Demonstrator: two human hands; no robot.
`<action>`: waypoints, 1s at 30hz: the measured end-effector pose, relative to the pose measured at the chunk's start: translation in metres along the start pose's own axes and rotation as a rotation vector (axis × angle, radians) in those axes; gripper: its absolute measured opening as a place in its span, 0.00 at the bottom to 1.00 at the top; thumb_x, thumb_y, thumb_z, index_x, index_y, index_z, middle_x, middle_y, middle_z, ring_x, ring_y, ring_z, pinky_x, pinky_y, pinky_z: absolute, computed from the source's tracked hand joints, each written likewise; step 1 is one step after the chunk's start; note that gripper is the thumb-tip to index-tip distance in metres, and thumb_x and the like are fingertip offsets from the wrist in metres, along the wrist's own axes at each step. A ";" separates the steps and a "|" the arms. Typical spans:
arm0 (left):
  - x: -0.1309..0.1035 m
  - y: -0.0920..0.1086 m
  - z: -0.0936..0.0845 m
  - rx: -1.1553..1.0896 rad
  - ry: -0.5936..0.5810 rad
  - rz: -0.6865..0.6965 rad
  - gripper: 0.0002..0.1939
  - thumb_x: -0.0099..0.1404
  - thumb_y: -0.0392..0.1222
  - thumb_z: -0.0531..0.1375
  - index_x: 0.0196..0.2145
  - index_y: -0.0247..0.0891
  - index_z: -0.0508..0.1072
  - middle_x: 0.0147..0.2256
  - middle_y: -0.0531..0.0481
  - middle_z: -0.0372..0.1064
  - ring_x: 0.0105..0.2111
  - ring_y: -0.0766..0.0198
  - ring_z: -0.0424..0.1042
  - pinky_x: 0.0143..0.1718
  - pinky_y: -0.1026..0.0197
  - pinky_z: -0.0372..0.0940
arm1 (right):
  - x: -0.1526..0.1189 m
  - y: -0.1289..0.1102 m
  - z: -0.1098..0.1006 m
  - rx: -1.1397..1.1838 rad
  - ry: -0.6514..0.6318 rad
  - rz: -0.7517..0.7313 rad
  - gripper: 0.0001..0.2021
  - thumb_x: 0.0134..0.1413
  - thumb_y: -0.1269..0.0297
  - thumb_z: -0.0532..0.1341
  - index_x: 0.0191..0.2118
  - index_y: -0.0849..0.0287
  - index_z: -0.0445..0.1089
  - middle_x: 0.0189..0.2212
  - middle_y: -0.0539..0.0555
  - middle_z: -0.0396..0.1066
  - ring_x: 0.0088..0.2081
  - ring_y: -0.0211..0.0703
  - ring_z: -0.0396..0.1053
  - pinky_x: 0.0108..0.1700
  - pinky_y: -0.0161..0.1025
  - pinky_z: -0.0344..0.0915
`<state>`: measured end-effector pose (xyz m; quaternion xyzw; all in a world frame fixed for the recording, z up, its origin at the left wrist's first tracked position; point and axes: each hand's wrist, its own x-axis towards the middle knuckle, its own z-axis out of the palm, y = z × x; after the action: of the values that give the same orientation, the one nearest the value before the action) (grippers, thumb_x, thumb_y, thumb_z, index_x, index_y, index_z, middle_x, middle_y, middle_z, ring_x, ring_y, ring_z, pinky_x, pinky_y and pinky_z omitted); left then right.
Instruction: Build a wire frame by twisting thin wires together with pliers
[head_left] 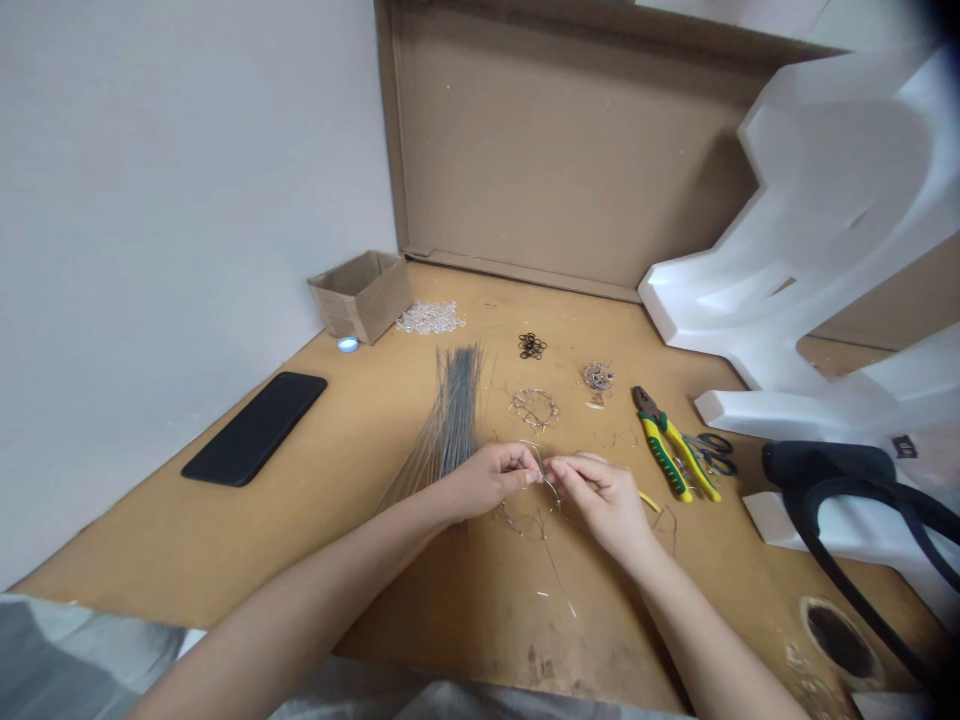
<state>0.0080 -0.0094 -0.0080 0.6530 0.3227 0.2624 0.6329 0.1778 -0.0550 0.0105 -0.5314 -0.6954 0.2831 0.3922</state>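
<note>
My left hand (501, 476) pinches a thin wire (553, 490) between thumb and fingertips. Close beside it, my right hand (600, 492) is closed on the same wire, fingertips nearly touching the left ones. Small shiny bits show on the wire, too fine to make out. Under the hands lies a loose loop of wire (517, 525). A bundle of straight grey wires (457, 410) lies just left of and behind my left hand. Beyond the hands is a ring of bent wire (534, 408). Pliers with yellow-green handles (667, 450) lie to the right, beside dark-handled scissors (716, 452).
A small cardboard box (361, 298) stands at the back left, near clear beads (433, 317) and a blue-white cap (347, 344). A black phone (255, 428) lies left. Black rings (532, 346) and a wire tangle (598, 376) lie behind. White foam (847, 220) stands right.
</note>
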 end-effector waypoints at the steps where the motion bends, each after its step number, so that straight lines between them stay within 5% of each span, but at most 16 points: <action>1: 0.000 0.000 0.000 -0.013 0.004 -0.001 0.08 0.56 0.42 0.56 0.27 0.33 0.66 0.28 0.52 0.65 0.30 0.68 0.62 0.34 0.65 0.56 | 0.000 0.001 0.000 0.001 -0.011 0.001 0.13 0.54 0.59 0.54 0.28 0.57 0.74 0.23 0.53 0.70 0.26 0.40 0.67 0.30 0.35 0.62; 5: 0.001 -0.003 0.001 -0.058 0.024 -0.032 0.09 0.55 0.43 0.57 0.25 0.34 0.65 0.24 0.55 0.62 0.26 0.70 0.60 0.30 0.67 0.55 | 0.002 0.005 0.000 0.077 -0.029 0.056 0.12 0.53 0.58 0.56 0.29 0.57 0.74 0.24 0.54 0.70 0.27 0.40 0.66 0.32 0.37 0.63; 10: 0.002 -0.005 -0.002 -0.099 0.089 -0.017 0.10 0.56 0.45 0.56 0.28 0.34 0.65 0.22 0.56 0.59 0.24 0.72 0.57 0.27 0.68 0.53 | 0.007 0.013 -0.002 0.483 -0.046 0.261 0.16 0.52 0.54 0.55 0.42 0.59 0.69 0.30 0.55 0.71 0.27 0.39 0.67 0.30 0.37 0.65; 13: 0.002 -0.005 -0.002 -0.110 0.131 -0.007 0.11 0.56 0.46 0.56 0.28 0.35 0.65 0.22 0.56 0.58 0.23 0.72 0.57 0.27 0.68 0.53 | 0.009 0.016 -0.003 0.588 -0.050 0.301 0.16 0.52 0.55 0.56 0.41 0.60 0.68 0.32 0.56 0.72 0.29 0.39 0.68 0.30 0.36 0.65; 25: 0.003 -0.005 0.000 -0.020 0.134 -0.118 0.10 0.55 0.45 0.56 0.26 0.35 0.66 0.18 0.58 0.57 0.20 0.72 0.56 0.24 0.68 0.52 | 0.009 0.017 -0.005 0.360 -0.016 0.263 0.12 0.45 0.57 0.62 0.34 0.58 0.72 0.30 0.55 0.74 0.32 0.42 0.71 0.39 0.41 0.66; 30: 0.002 -0.006 0.002 0.078 0.142 -0.132 0.08 0.54 0.43 0.55 0.26 0.34 0.67 0.16 0.58 0.56 0.18 0.73 0.55 0.22 0.69 0.51 | 0.007 0.018 -0.006 0.000 0.024 0.035 0.08 0.49 0.60 0.59 0.32 0.56 0.74 0.31 0.55 0.73 0.34 0.44 0.69 0.39 0.42 0.65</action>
<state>0.0105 -0.0094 -0.0147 0.6342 0.4189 0.2532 0.5986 0.1916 -0.0433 0.0012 -0.5469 -0.6812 0.2835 0.3956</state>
